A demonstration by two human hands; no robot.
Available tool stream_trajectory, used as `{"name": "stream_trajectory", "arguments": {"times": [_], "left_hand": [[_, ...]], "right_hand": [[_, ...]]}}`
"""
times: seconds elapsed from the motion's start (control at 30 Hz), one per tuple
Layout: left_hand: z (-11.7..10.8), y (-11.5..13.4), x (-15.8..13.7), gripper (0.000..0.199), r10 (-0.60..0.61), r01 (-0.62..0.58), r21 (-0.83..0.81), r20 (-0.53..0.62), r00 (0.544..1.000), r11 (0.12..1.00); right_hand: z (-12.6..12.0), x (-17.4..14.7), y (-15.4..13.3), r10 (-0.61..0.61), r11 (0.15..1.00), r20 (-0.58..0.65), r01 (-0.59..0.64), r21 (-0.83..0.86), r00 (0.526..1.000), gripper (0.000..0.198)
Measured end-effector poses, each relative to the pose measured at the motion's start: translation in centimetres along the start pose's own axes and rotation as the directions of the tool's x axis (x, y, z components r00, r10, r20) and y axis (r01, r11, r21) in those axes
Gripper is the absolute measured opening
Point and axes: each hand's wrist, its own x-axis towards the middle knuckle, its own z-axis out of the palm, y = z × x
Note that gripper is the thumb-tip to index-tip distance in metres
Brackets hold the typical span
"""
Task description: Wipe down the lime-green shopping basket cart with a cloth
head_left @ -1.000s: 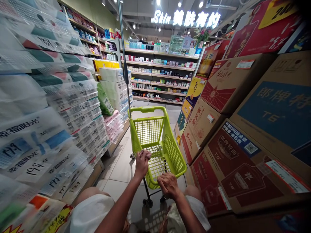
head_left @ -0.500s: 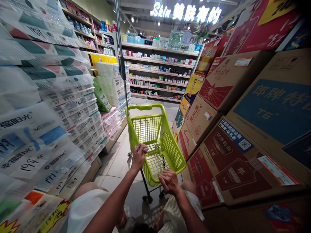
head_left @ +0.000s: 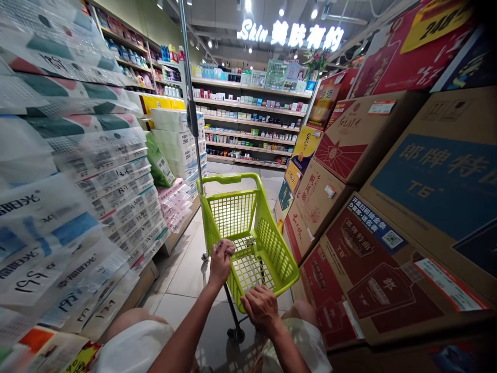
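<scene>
A lime-green shopping cart basket (head_left: 267, 228) with grid walls stands on a wheeled frame in front of me. My left hand (head_left: 220, 265) is closed around a bunched pinkish-grey cloth (head_left: 225, 246) at the basket's left rim. The cloth appears to touch the rim there. My right hand (head_left: 262, 306) has its fingers curled over the near rim, knuckles up, with the thumb toward the left. A metal pole (head_left: 187, 57) rises from the basket's far left corner. Inside the basket only the grid floor shows.
Wrapped paper packs (head_left: 112, 171) with handwritten prices are stacked along the left. Liquor cartons (head_left: 349, 134) with price tags form a wall close on the right. Shelves of small boxed goods (head_left: 252, 103) stand ahead, beyond the tiled floor (head_left: 182, 264).
My right hand has slid leftward along the near rim. My left hand stays at the left rim with the cloth. The view has shifted slightly, so the surroundings sit lower.
</scene>
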Motion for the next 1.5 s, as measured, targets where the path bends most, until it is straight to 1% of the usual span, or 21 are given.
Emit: {"name": "stream_trajectory", "arguments": {"times": [0.1,0.17,0.23,0.33,0.4,0.47,0.57,0.63,0.7,0.73,0.8,0.9,0.97,1.0,1.07,1.17,1.23,1.3,1.37,1.43,1.5], "left_hand": [[0.4,-0.6,-2.9,0.031,0.081,-0.080,-0.036,0.038,0.996,0.996],[0.1,-0.9,-2.4,0.031,0.091,-0.090,-0.022,0.055,0.994,0.996],[-0.5,-1.1,0.6,0.031,0.060,-0.061,0.021,0.051,0.997,0.998],[-1.5,-1.4,6.0,0.031,0.024,-0.023,0.063,-0.006,1.000,0.998],[-1.5,-1.4,7.4,0.032,0.027,-0.023,0.071,-0.047,0.999,0.997],[-0.9,-1.3,6.1,0.033,0.045,-0.040,0.063,-0.072,0.996,0.997],[0.6,-1.1,1.0,0.033,0.082,-0.082,0.002,-0.084,0.993,0.997],[1.3,-1.1,-1.9,0.032,0.098,-0.101,-0.043,-0.068,0.993,0.994],[1.2,-1.2,-2.5,0.031,0.107,-0.110,-0.053,-0.050,0.993,0.992],[0.8,-1.4,-1.8,0.031,0.108,-0.111,-0.044,-0.057,0.992,0.993],[-0.5,-1.8,1.4,0.030,0.108,-0.111,-0.022,-0.100,0.989,0.994],[-2.4,-2.5,7.5,0.025,0.083,-0.086,-0.003,-0.212,0.974,0.996],[-2.8,-2.7,9.5,0.023,0.065,-0.064,0.010,-0.287,0.956,0.998],[-2.6,-2.8,9.4,0.023,0.068,-0.066,0.016,-0.310,0.948,0.998],[-1.5,-3.0,7.3,0.024,0.105,-0.104,0.019,-0.309,0.945,0.994],[0.4,-3.7,3.0,0.023,0.170,-0.174,0.002,-0.237,0.956,0.985],[0.7,-4.0,2.3,0.022,0.178,-0.184,-0.005,-0.225,0.958,0.983],[-0.1,-4.0,4.5,0.024,0.158,-0.163,0.000,-0.259,0.953,0.987],[-1.6,-4.0,8.4,0.030,0.110,-0.110,0.018,-0.319,0.941,0.994],[-3.1,-4.1,12.2,0.037,0.056,-0.043,0.046,-0.340,0.939,0.998],[-3.7,-4.6,14.0,0.038,0.033,-0.014,0.060,-0.339,0.940,0.998]], "right_hand": [[0.4,-0.1,0.7,-0.049,0.999,-0.043,0.050,0.021,0.998,0.037],[0.1,-0.1,1.2,-0.060,0.997,-0.067,0.062,0.036,0.996,0.040],[-0.5,-0.1,1.6,-0.059,0.997,-0.081,0.064,0.052,0.995,0.042],[-1.6,-0.2,1.8,-0.040,0.997,-0.063,0.044,0.063,0.997,0.044],[-2.1,-0.2,1.5,0.008,0.999,-0.032,-0.006,0.049,0.999,0.043],[-2.1,0.2,1.0,0.092,0.996,-0.013,-0.092,0.024,0.996,0.037],[-1.2,1.4,-0.4,0.189,0.982,-0.047,-0.189,0.009,0.981,0.021],[-0.4,2.3,-1.3,0.208,0.978,-0.079,-0.208,0.001,0.975,0.025],[0.1,2.8,-1.9,0.201,0.979,-0.083,-0.203,-0.012,0.976,0.024],[0.2,2.9,-2.0,0.192,0.981,-0.072,-0.194,-0.016,0.979,0.023],[0.1,2.8,-2.0,0.171,0.985,-0.051,-0.172,-0.015,0.984,0.023],[-0.4,2.5,-1.7,0.153,0.988,-0.038,-0.153,0.005,0.988,0.024],[-0.4,2.3,-1.4,0.148,0.989,-0.034,-0.147,0.022,0.988,0.024],[-0.3,2.2,-1.2,0.145,0.989,-0.036,-0.144,0.028,0.989,0.024],[0.1,2.0,-0.8,0.133,0.991,-0.045,-0.131,0.036,0.990,0.023],[0.6,1.5,0.0,0.105,0.994,-0.062,-0.102,0.048,0.992,0.022],[0.4,1.3,0.4,0.085,0.995,-0.071,-0.082,0.054,0.994,0.021],[-0.1,1.3,0.6,0.067,0.996,-0.066,-0.063,0.057,0.996,0.020],[-0.7,1.5,0.7,0.055,0.997,-0.054,-0.051,0.061,0.997,0.021],[-0.9,1.9,0.8,0.050,0.997,-0.050,-0.047,0.061,0.997,0.022],[-0.8,2.2,0.9,0.048,0.997,-0.061,-0.044,0.056,0.997,0.023]]}}
